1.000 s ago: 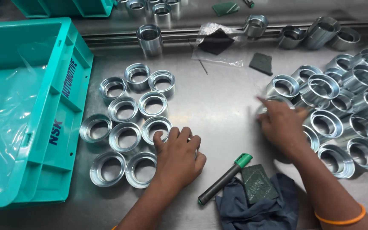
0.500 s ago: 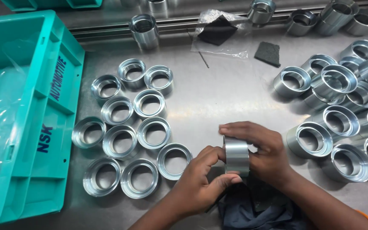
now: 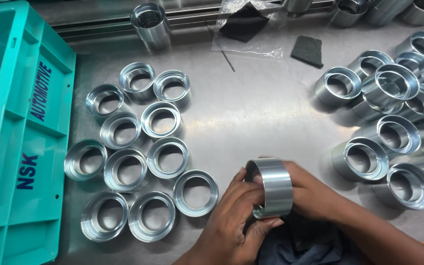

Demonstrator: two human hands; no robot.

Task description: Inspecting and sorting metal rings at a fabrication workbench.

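In the head view, both hands meet low at the centre of the steel counter point(image 3: 261, 113): the left hand point(image 3: 231, 223) and the right hand point(image 3: 310, 194) together grasp one shiny metal ring point(image 3: 272, 186), turned on its side just above a dark cloth point(image 3: 295, 243). To their left lie finished rings point(image 3: 138, 152) laid flat in neat rows beside a teal plastic crate point(image 3: 15, 147) (its near wall touches none of them). A looser heap of rings point(image 3: 393, 113) crowds the right edge, with a grey abrasive pad point(image 3: 310, 49) farther back.

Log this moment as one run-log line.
left hand: holds metal ring | right hand: holds same ring | left: laid-out rings, teal crate | right: ring pile
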